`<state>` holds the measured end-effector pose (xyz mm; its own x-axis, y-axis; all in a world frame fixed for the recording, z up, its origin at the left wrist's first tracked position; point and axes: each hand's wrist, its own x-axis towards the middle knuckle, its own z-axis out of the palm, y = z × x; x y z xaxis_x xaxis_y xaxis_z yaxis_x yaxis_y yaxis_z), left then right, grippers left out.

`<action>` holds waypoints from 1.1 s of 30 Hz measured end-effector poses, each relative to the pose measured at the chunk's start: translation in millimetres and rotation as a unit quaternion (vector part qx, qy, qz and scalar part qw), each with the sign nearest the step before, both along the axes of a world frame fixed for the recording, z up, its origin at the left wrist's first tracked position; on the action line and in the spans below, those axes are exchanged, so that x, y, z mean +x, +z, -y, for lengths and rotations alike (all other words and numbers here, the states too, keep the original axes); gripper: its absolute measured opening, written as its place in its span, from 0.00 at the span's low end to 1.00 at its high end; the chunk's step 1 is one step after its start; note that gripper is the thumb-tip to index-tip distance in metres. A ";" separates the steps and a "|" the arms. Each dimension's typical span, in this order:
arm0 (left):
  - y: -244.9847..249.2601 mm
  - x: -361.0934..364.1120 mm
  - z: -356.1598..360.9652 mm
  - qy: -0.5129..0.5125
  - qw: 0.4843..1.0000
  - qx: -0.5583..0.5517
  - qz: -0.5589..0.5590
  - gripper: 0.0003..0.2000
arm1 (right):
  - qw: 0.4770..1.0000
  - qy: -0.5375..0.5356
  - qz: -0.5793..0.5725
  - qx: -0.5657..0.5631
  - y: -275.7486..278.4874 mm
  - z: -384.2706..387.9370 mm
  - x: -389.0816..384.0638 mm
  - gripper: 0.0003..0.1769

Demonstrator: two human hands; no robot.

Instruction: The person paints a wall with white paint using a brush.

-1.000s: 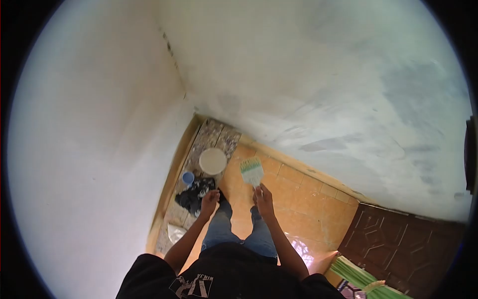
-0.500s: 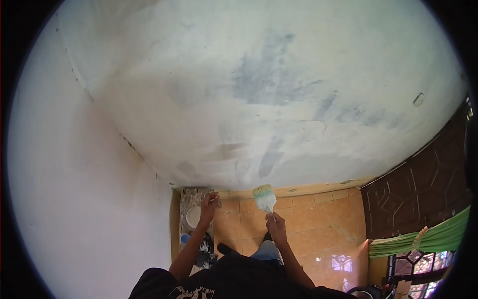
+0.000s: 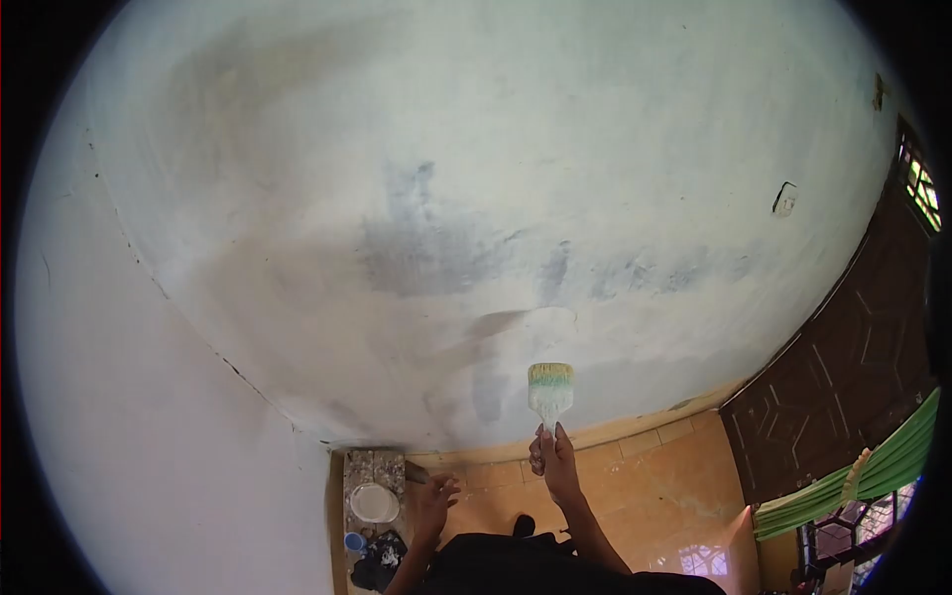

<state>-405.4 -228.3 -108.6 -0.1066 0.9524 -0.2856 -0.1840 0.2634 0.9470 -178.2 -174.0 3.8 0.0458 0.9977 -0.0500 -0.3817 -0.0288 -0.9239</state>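
Note:
My right hand (image 3: 555, 461) grips the handle of a wide paintbrush (image 3: 550, 397), held upright with its bristles up. Yellowish bristle tips show above a green band, and the lower part is whitish. Behind the brush, in this view, stands the pale wall (image 3: 635, 337), with grey-blue patches across its middle. Lower and to the left, my left hand (image 3: 434, 504) is empty, its fingers loosely bent and apart. It is nearest to a paint-spattered bench (image 3: 359, 466) that bears a round white container (image 3: 375, 503).
On the bench also sit a blue cup (image 3: 355, 541) and a crumpled black bag (image 3: 381, 563). Orange tiles cover the floor (image 3: 654, 476). A dark panelled door (image 3: 823, 377) and a tied green curtain (image 3: 853, 483) are at right. A switch plate (image 3: 784, 199) is on the wall.
The view has tilted up and shifted, showing more wall. The brush is raised more upright in my right hand. My left hand has dropped lower, its fingers looser.

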 end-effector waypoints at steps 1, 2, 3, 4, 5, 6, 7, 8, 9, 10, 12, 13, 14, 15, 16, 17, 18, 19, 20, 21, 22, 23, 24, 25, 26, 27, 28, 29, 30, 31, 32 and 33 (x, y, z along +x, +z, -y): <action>8.3 9.4 -3.1 -0.007 1.000 0.018 -0.022 0.13 | 1.000 0.010 -0.001 0.010 8.1 -6.2 9.8 0.11; 17.9 18.0 -9.1 -0.012 0.998 0.036 -0.044 0.13 | 1.000 0.021 -0.003 0.019 15.9 -13.2 19.5 0.11; 26.6 25.6 -18.2 -0.016 0.996 0.054 -0.067 0.13 | 0.999 0.034 -0.005 0.029 23.6 -22.1 28.3 0.11; 35.9 31.7 -31.0 -0.021 0.993 0.091 -0.071 0.13 | 0.998 0.044 0.001 0.045 31.7 -33.3 36.8 0.11; 47.9 37.5 -48.2 -0.026 0.989 0.128 -0.075 0.13 | 0.997 0.054 0.007 0.061 41.4 -46.6 45.7 0.11; 63.1 45.0 -66.2 -0.032 0.983 0.163 -0.078 0.13 | 0.995 0.064 0.013 0.075 53.6 -59.9 54.4 0.12; 88.7 53.7 -85.2 -0.034 0.971 0.198 -0.127 0.12 | 0.993 0.068 0.022 0.092 73.7 -74.4 60.7 0.13; 123.6 62.0 -104.3 -0.036 0.957 0.229 -0.176 0.12 | 0.989 0.072 0.035 0.125 98.9 -87.1 67.5 0.16; 164.7 70.0 -122.3 -0.040 0.940 0.243 -0.235 0.10 | 0.984 0.066 0.053 0.158 123.1 -99.8 71.9 0.18; 196.2 74.6 -144.1 -0.041 0.916 0.327 -0.230 0.09 | 0.980 0.056 0.070 0.180 144.2 -114.8 76.9 0.20; 275.3 83.5 -185.9 0.051 0.771 0.552 -0.314 0.10 | 0.977 0.050 0.090 0.184 194.7 -137.0 83.2 0.22; 319.6 89.2 -201.5 0.083 0.748 0.587 -0.298 0.10 | 0.967 0.066 0.090 0.228 213.4 -149.2 85.0 0.21; 362.5 99.1 -214.1 0.119 0.726 0.616 -0.283 0.10 | 0.960 0.057 0.091 0.257 227.7 -161.2 85.0 0.20; 405.6 109.0 -226.8 0.155 0.701 0.642 -0.270 0.10 | 0.961 0.059 0.085 0.256 235.9 -171.1 86.5 0.19; 439.3 117.4 -244.4 0.178 0.651 0.690 -0.262 0.10 | 0.962 0.061 0.078 0.255 243.5 -180.5 87.0 0.19; 467.2 128.9 -256.4 0.210 0.599 0.724 -0.271 0.11 | 0.962 0.063 0.071 0.255 247.8 -187.2 87.4 0.19; 487.3 136.2 -271.7 0.239 0.525 0.755 -0.311 0.11 | 0.965 0.067 0.064 0.246 241.0 -192.9 87.8 0.19; 496.2 143.5 -287.9 0.255 0.500 0.750 -0.349 0.16 | 0.967 0.072 0.058 0.238 221.9 -199.2 89.0 0.19; 497.9 149.2 -304.9 0.279 0.474 0.747 -0.373 0.17 | 0.969 0.077 0.052 0.230 198.8 -204.1 90.6 0.19; 497.6 152.5 -317.5 0.302 0.447 0.742 -0.397 0.18 | 0.971 0.082 0.047 0.221 178.9 -204.7 92.7 0.19; 495.9 154.3 -320.1 0.313 0.433 0.736 -0.416 0.19 | 0.976 0.076 0.057 0.194 158.9 -198.2 93.2 0.20; 492.0 156.0 -320.3 0.324 0.418 0.729 -0.435 0.20 | 0.981 0.070 0.068 0.166 139.6 -189.2 93.2 0.20; 491.3 157.1 -323.0 0.333 0.401 0.723 -0.453 0.20 | 0.983 0.070 0.079 0.152 128.3 -177.2 94.7 0.20; 493.7 157.4 -327.4 0.338 0.403 0.720 -0.453 0.21 | 0.984 0.068 0.089 0.138 127.8 -167.5 95.6 0.20; 494.3 156.6 -329.9 0.343 0.408 0.715 -0.453 0.21 | 0.985 0.070 0.104 0.122 137.2 -161.3 95.2 0.20; 492.9 156.0 -331.4 0.346 0.415 0.708 -0.454 0.21 | 0.978 0.070 0.110 0.164 150.3 -160.6 94.3 0.20; 491.4 155.9 -331.5 0.352 0.411 0.697 -0.470 0.21 | 0.970 0.069 0.115 0.204 168.9 -165.7 92.5 0.20; 491.8 156.4 -331.5 0.357 0.407 0.688 -0.484 0.20 | 0.960 0.066 0.120 0.244 186.7 -172.5 91.1 0.20; 491.7 157.3 -333.0 0.362 0.402 0.678 -0.497 0.20 | 0.961 0.068 0.103 0.247 204.3 -179.4 88.4 0.20; 490.7 157.4 -336.1 0.370 0.399 0.669 -0.506 0.20 | 0.962 0.070 0.086 0.250 221.1 -186.9 84.9 0.20; 490.7 156.3 -339.0 0.379 0.394 0.660 -0.515 0.20 | 0.962 0.072 0.069 0.255 228.0 -191.1 84.1 0.20; 491.0 155.8 -341.0 0.390 0.388 0.651 -0.523 0.20 | 0.964 0.083 0.059 0.248 222.9 -195.2 86.2 0.20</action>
